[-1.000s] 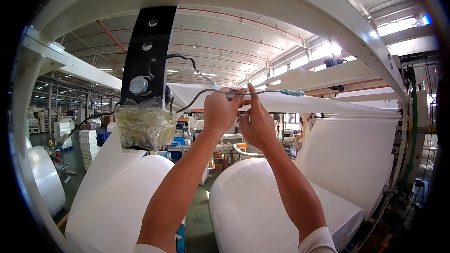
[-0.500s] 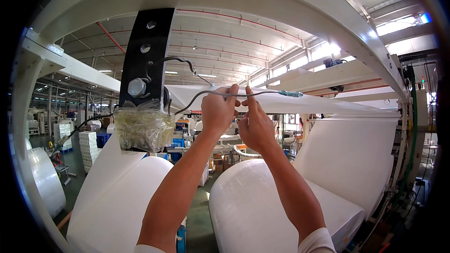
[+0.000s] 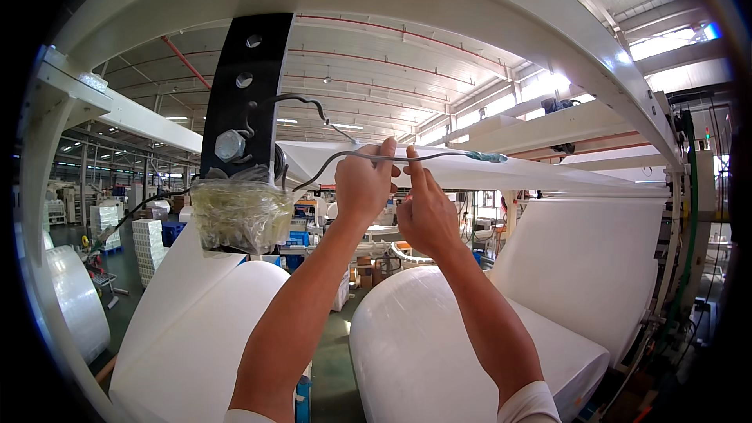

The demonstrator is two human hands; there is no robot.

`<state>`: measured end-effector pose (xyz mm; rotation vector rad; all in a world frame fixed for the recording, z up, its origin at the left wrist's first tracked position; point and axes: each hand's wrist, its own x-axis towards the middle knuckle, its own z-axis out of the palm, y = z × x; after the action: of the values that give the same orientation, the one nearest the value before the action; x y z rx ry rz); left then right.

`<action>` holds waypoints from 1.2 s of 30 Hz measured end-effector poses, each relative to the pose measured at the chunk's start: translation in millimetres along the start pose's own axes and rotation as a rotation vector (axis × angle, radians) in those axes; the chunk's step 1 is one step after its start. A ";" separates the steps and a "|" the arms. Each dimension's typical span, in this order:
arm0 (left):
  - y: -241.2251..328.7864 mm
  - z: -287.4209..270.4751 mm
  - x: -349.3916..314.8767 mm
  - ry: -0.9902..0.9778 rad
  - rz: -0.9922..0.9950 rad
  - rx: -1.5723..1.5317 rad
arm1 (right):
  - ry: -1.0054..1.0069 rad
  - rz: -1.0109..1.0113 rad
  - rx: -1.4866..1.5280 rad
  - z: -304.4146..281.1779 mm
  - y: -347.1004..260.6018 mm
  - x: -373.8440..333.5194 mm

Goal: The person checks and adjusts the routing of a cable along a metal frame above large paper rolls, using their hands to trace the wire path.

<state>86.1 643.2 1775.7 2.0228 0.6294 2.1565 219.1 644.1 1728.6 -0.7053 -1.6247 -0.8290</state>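
Hands little moved since a moment ago: left hand (image 3: 362,186) pinches thin grey cable (image 3: 439,157) overhead, right hand (image 3: 427,215) just beside, forefinger raised against it, whether gripping unclear; cable runs from black bracket (image 3: 243,90) — work seems paused, holding

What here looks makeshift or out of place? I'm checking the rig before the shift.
The bundle under the black bracket is wrapped in crumpled clear plastic film, a makeshift cover. A grey cable hangs loose across the frame, pinched by the left hand and right hand.
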 end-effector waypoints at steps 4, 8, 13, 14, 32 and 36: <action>2.1 -1.1 -1.5 0.012 0.021 -0.007 | 0.006 0.039 0.055 1.2 1.4 1.9; 3.5 -1.4 -2.5 0.003 0.029 -0.008 | 0.030 0.037 0.067 -0.1 3.2 4.5; 5.7 -1.8 -5.0 -0.009 -0.001 -0.016 | 0.016 0.111 0.055 0.3 9.6 7.1; 4.8 -2.1 -5.2 -0.016 0.009 -0.003 | -0.011 0.143 0.046 -2.6 9.0 8.1; 1.2 -2.8 -9.0 -0.057 0.057 0.021 | -0.041 0.124 0.038 -4.7 7.9 3.7; -0.6 -2.0 -6.3 -0.039 0.046 0.004 | -0.031 0.118 0.052 -5.1 6.3 4.7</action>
<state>84.7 641.0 1769.7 2.0959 0.5886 2.1366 226.1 643.6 1734.8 -0.7725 -1.6106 -0.6916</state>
